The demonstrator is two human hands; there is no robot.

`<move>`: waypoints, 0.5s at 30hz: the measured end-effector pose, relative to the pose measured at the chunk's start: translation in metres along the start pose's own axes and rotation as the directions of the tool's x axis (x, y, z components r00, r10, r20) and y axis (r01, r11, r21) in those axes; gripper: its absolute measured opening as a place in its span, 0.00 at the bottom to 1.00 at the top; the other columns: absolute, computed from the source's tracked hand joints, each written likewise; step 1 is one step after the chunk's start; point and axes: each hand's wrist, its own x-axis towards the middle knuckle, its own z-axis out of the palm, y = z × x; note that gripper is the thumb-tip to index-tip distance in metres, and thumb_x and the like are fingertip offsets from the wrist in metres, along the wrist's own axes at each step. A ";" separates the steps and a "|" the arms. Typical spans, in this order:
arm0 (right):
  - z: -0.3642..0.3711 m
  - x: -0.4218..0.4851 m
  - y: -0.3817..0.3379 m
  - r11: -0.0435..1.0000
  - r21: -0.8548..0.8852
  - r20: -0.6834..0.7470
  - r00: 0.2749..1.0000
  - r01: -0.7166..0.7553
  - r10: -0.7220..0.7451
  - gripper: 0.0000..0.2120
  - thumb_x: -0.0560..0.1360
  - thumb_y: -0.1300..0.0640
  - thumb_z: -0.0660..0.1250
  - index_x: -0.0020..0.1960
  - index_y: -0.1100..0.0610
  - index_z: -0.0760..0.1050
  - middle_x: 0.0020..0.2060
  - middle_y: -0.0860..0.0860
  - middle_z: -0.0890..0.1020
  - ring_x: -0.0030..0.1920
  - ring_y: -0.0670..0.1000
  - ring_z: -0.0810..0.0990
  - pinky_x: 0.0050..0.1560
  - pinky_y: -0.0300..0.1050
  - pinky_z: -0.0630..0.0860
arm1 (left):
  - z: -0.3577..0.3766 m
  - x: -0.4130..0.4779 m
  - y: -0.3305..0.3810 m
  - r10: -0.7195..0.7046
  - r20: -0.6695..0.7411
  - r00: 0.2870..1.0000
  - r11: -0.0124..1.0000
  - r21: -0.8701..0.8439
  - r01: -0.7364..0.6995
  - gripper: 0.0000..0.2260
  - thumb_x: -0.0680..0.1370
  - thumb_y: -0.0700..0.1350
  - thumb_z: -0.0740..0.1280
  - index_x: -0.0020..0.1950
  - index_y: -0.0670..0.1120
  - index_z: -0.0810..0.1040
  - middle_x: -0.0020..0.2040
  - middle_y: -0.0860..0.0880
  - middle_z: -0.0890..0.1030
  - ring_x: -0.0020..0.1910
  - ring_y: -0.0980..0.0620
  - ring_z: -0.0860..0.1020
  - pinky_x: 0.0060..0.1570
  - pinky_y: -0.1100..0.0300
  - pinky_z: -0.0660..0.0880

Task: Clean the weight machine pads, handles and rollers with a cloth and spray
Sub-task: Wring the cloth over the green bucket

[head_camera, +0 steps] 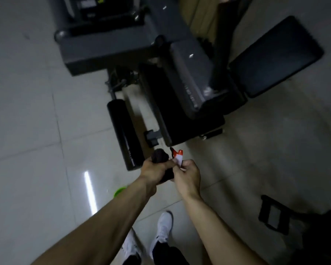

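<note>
My left hand (157, 167) is wrapped round the dark cloth (159, 154), and my right hand (187, 175) grips the red-and-white spray bottle (177, 156) right beside it. Just past them sits the black roller (124, 131), next to the machine's seat pad (195, 129).

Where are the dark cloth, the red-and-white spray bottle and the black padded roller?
dark cloth (159, 155): head view, bunched top.
red-and-white spray bottle (177, 154): head view, trigger head.
black padded roller (125, 131): head view, mid-length.
</note>
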 end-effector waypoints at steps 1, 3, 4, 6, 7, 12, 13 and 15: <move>-0.015 0.000 -0.005 1.000 0.018 -0.014 1.000 -0.004 0.004 0.11 0.76 0.43 0.71 0.44 0.50 0.77 0.39 0.49 0.85 0.42 0.51 0.86 0.45 0.55 0.84 | 0.012 -0.004 0.002 -0.027 0.012 1.000 1.000 0.006 0.027 0.22 0.66 0.40 0.83 0.56 0.34 0.82 0.46 0.39 0.86 0.44 0.41 0.86 0.45 0.47 0.83; -0.060 0.004 -0.019 0.997 0.081 -0.074 0.997 -0.006 0.012 0.09 0.73 0.48 0.73 0.44 0.52 0.77 0.39 0.50 0.86 0.43 0.54 0.87 0.45 0.56 0.85 | 0.049 -0.017 0.011 -0.069 0.026 0.997 0.997 0.020 0.068 0.17 0.68 0.36 0.80 0.54 0.35 0.82 0.44 0.39 0.86 0.42 0.40 0.85 0.44 0.46 0.82; -0.085 0.008 -0.024 0.994 0.108 -0.113 0.993 -0.007 0.019 0.09 0.72 0.48 0.73 0.44 0.52 0.78 0.39 0.50 0.86 0.42 0.54 0.87 0.45 0.57 0.85 | 0.066 -0.017 0.013 -0.085 0.020 0.996 0.996 -0.014 0.086 0.18 0.67 0.35 0.79 0.55 0.34 0.81 0.45 0.38 0.86 0.43 0.39 0.85 0.44 0.45 0.82; -0.142 0.019 -0.033 0.987 0.162 -0.201 0.979 0.010 0.023 0.09 0.70 0.48 0.73 0.44 0.53 0.79 0.39 0.50 0.87 0.41 0.53 0.87 0.46 0.59 0.85 | 0.109 -0.015 0.016 -0.104 0.024 0.994 0.992 -0.063 0.106 0.26 0.62 0.36 0.76 0.60 0.33 0.79 0.50 0.36 0.86 0.43 0.37 0.85 0.43 0.44 0.82; -0.168 0.024 -0.036 0.985 0.170 -0.232 0.973 0.028 0.012 0.08 0.70 0.49 0.72 0.45 0.53 0.79 0.39 0.50 0.87 0.40 0.52 0.87 0.46 0.60 0.85 | 0.130 -0.015 0.018 -0.108 0.032 0.994 0.992 -0.066 0.110 0.26 0.62 0.37 0.75 0.60 0.32 0.79 0.49 0.37 0.86 0.41 0.38 0.84 0.41 0.47 0.81; -0.294 0.057 -0.062 0.974 0.160 -0.427 0.901 0.157 -0.075 0.05 0.74 0.52 0.74 0.44 0.52 0.79 0.39 0.50 0.85 0.41 0.53 0.85 0.42 0.55 0.83 | 0.248 -0.021 0.028 -0.090 -0.033 0.995 0.994 0.063 0.092 0.15 0.73 0.34 0.72 0.59 0.38 0.80 0.43 0.40 0.82 0.35 0.43 0.81 0.30 0.57 0.78; -0.318 0.067 -0.067 0.970 0.154 -0.458 0.883 0.187 -0.098 0.05 0.76 0.53 0.74 0.44 0.52 0.79 0.39 0.49 0.85 0.41 0.52 0.85 0.40 0.51 0.82 | 0.276 -0.017 0.028 -0.077 -0.010 0.997 0.996 0.050 0.078 0.17 0.74 0.35 0.71 0.63 0.39 0.79 0.48 0.40 0.83 0.38 0.43 0.81 0.31 0.58 0.78; -0.358 0.083 -0.079 0.960 0.147 -0.487 0.862 0.238 -0.139 0.06 0.78 0.53 0.73 0.44 0.52 0.79 0.39 0.49 0.85 0.41 0.50 0.84 0.36 0.42 0.76 | 0.324 0.001 0.027 -0.099 0.065 0.993 0.992 0.086 0.094 0.21 0.75 0.40 0.69 0.68 0.39 0.77 0.51 0.42 0.82 0.40 0.45 0.80 0.31 0.59 0.78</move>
